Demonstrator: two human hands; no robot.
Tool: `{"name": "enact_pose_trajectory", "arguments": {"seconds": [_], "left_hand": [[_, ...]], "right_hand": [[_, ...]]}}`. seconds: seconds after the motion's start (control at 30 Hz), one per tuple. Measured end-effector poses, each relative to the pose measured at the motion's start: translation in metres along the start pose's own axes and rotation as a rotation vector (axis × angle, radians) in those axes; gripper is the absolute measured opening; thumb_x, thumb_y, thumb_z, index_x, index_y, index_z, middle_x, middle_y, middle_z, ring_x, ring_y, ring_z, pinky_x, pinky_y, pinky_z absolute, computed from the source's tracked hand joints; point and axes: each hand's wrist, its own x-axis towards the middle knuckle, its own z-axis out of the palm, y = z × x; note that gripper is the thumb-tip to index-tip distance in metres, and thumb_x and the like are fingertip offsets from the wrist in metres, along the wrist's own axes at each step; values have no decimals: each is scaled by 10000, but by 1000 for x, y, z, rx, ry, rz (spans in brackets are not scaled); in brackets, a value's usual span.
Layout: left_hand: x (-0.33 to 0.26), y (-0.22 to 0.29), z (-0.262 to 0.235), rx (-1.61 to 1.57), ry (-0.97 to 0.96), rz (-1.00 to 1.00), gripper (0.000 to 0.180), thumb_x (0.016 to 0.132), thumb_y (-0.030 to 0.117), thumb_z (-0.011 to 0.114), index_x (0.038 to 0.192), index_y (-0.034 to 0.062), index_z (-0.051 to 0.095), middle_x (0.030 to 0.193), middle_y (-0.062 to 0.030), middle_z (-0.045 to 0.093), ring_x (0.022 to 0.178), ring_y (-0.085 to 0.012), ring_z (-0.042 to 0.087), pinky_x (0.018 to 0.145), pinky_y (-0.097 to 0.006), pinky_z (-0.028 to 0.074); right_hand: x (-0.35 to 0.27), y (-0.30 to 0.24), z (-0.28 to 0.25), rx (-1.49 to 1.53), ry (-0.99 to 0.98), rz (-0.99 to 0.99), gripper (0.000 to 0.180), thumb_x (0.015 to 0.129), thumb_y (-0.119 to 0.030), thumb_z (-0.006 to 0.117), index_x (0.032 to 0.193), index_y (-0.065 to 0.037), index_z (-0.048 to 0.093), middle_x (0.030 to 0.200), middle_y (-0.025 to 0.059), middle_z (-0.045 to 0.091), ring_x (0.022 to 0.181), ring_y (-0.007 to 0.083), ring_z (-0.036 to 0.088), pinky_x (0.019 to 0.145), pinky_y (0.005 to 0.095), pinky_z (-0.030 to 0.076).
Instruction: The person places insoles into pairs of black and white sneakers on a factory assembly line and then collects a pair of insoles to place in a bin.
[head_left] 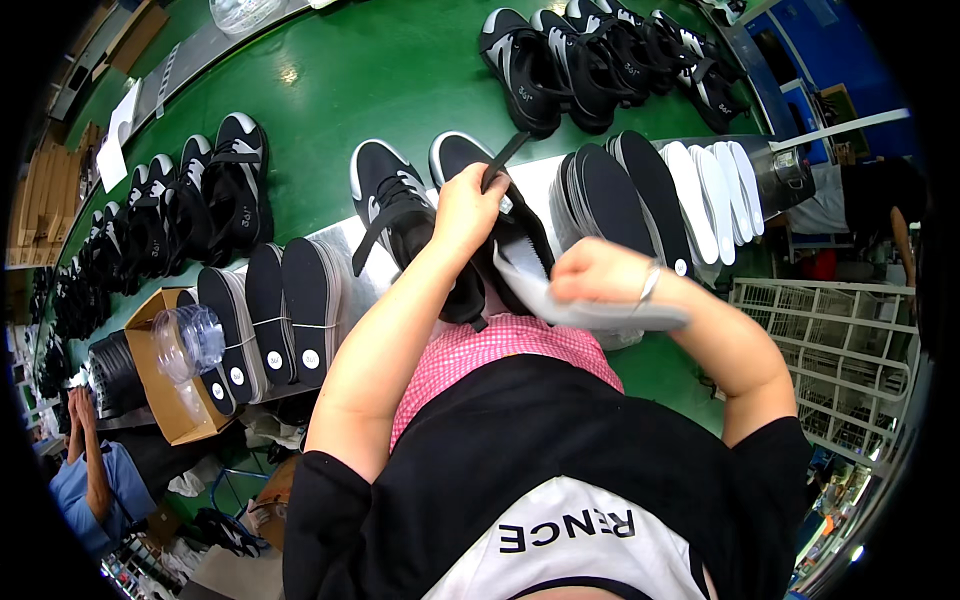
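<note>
At twelve o'clock, the left hand (467, 212) clamps the strap (508, 158) of a black shoe (527, 218), seemingly keeping its mouth open, while at three o'clock the right hand (600, 272) closes on a blurred pale insole (575, 313) angled toward that opening.

Along the near edge of the table (380, 80), a pair of shoes (382, 165) sits between insole bundles (265, 310) on the left — a carton (152, 390) farther left, beside them — and insole stacks (612, 200) on the right, with one shoe row (232, 185) behind the bundles and another shoe row (590, 75) behind the stacks (toward the far side).
</note>
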Motion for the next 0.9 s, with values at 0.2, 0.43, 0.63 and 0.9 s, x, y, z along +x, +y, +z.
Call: {"name": "enact_pose_trajectory", "arguments": {"seconds": [0.2,0.43,0.63,0.9], "left_hand": [[-12,9,16,-90,26,70,214,774,202,579,838,-2,583,732,-189,601,720,-347,590,657,-387,447],[-16,3,23,-78,30,14,224,799,178,571,902,-21,585,818,-165,628,767,-253,618,695,-311,459],[-16,4,27,-92,17,-6,228,803,177,571,910,-24,576,803,-151,628,751,-223,612,700,-301,457],[-20,4,26,-217,-1,-4,202,803,160,577,904,-15,577,787,-99,619,743,-151,575,694,-276,444]], "right_hand": [[7,5,15,-393,235,51,228,691,-190,538,738,13,630,731,173,607,649,312,590,613,386,472],[11,4,46,-849,410,66,358,657,-316,616,900,-55,584,965,128,510,911,276,518,752,431,407],[-24,2,38,-829,299,268,364,667,-324,619,880,-34,561,856,162,580,800,292,596,675,385,491],[62,33,45,-776,224,175,172,736,-88,509,790,-24,659,900,194,611,795,300,621,695,347,501]]}}
